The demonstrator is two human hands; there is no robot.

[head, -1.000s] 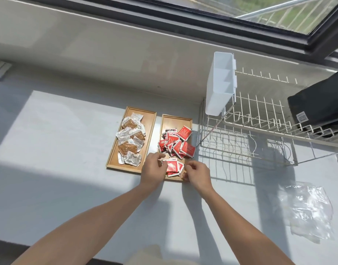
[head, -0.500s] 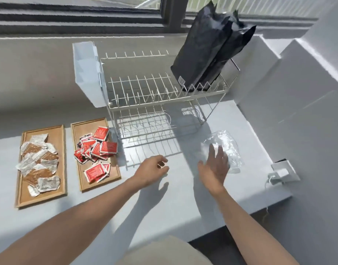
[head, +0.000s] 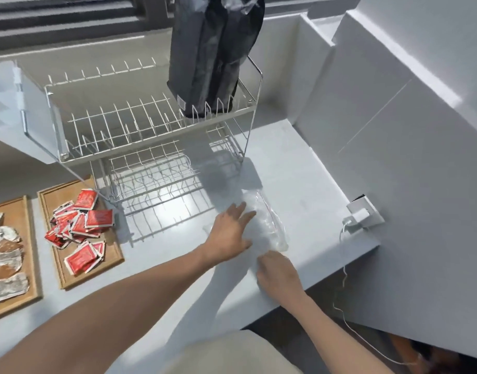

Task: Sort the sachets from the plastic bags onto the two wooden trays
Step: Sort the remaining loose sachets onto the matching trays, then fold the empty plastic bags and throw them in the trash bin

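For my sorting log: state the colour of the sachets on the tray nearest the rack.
Red sachets, seen in the head view.

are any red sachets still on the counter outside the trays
No, the red sachets all lie on the right wooden tray.

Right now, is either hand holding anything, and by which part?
The right hand grips the near end of the clear plastic bag; the left hand lies flat on it.
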